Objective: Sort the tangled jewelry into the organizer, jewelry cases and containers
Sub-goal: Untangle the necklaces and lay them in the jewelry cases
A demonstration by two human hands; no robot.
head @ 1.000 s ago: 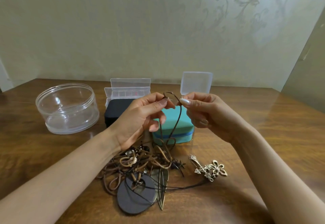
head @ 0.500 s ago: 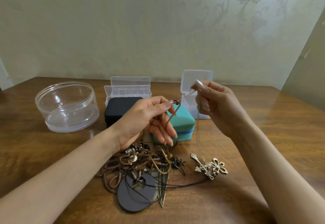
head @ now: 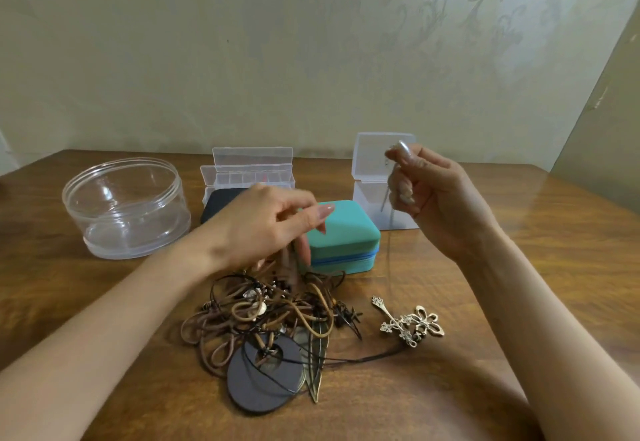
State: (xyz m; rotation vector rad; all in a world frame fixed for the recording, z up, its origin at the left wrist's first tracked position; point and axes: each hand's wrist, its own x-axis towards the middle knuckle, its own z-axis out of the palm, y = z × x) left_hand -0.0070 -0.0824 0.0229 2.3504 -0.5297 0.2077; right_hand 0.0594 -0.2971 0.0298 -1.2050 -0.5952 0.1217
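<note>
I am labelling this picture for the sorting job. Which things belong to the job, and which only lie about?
Belong to the job: tangle of cords, thin cord in the right hand, metal pendants, disc pendant, round clear container, compartment organizer, black case, teal case, small clear box.
Not of the job: table, wall.
</note>
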